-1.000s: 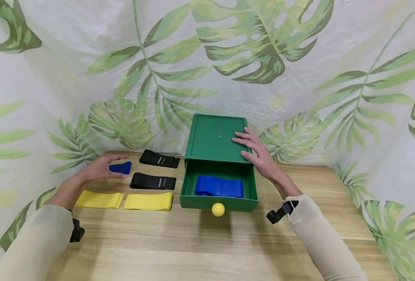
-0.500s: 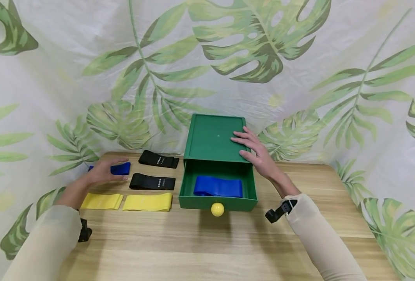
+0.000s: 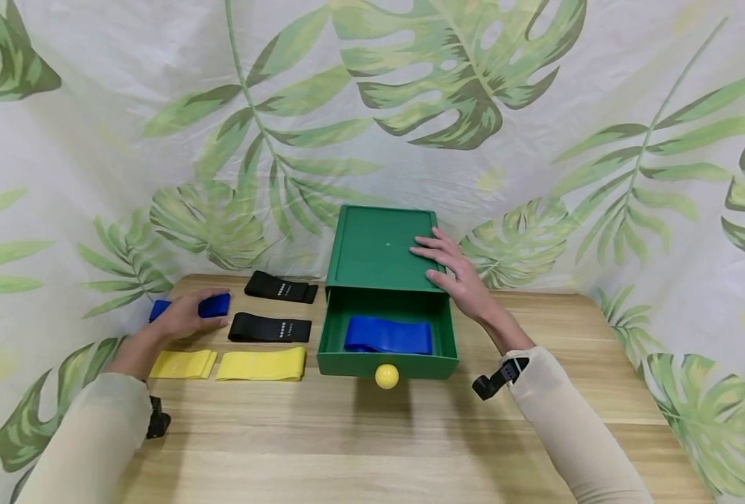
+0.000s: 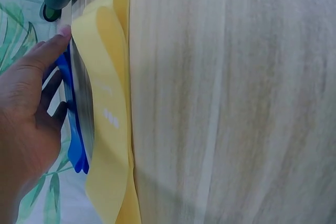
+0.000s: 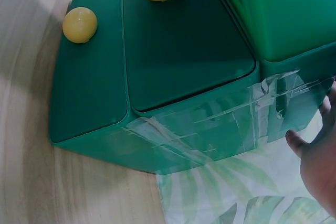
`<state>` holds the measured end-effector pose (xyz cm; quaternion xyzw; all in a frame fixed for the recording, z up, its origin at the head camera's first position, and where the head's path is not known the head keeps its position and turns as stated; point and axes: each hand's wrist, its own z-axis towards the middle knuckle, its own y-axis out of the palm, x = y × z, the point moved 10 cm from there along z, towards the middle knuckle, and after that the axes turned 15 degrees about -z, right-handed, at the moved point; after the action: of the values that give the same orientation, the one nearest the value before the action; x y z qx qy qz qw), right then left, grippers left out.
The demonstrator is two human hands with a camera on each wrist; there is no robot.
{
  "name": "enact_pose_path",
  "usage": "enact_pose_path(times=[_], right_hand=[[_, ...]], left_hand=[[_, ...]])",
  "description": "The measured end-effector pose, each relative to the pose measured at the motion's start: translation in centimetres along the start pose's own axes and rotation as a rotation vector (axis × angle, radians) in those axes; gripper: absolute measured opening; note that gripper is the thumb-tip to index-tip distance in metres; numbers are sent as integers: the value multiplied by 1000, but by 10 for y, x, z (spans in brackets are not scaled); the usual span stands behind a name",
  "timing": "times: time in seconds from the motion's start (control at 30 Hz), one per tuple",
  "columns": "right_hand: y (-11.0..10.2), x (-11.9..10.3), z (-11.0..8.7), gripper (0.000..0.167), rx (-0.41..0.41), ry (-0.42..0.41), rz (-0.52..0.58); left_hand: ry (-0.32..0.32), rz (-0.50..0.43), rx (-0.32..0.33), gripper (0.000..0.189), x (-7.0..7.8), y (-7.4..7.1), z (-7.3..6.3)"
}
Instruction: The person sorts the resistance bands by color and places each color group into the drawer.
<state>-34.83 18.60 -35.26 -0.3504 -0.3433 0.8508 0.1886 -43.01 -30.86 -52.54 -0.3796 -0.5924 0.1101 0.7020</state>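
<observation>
In the head view my left hand (image 3: 185,316) reaches over a blue resistance band (image 3: 215,306) at the table's back left. Thumb and fingers are spread on either side of it; in the left wrist view the fingers hang loosely bent beside the band (image 4: 73,124). My right hand (image 3: 457,274) rests with extended fingers on the top right edge of a green drawer box (image 3: 379,245). Its top drawer (image 3: 350,363) is pulled out by a yellow knob (image 3: 386,376) side. Inside lies another folded blue resistance band (image 3: 388,336).
Two black resistance bands (image 3: 270,327) lie left of the box, one behind the other. Two yellow resistance bands (image 3: 260,365) lie in front of them. Lower drawers with yellow knobs (image 5: 80,24) and clear tape on the box's side show in the right wrist view. A leaf-patterned cloth (image 3: 322,126) hangs behind.
My left hand has moved slightly right and lower over the blue band, uncovering its left end. The right hand stays on the box. The head view has shifted a little.
</observation>
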Motion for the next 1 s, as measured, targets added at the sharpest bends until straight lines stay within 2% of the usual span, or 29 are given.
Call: enact_pose_path(times=[0.57,0.83,1.0], right_hand=[[0,-1,-1,44,6,-5,-2],[0,0,0,44,15,0,13],[0,0,1,44,21,0,15]], left_hand=[[44,41,92,58,7,0,1],[130,35,128,47,14,-2,2],[160,35,142,44,20,-3,1]])
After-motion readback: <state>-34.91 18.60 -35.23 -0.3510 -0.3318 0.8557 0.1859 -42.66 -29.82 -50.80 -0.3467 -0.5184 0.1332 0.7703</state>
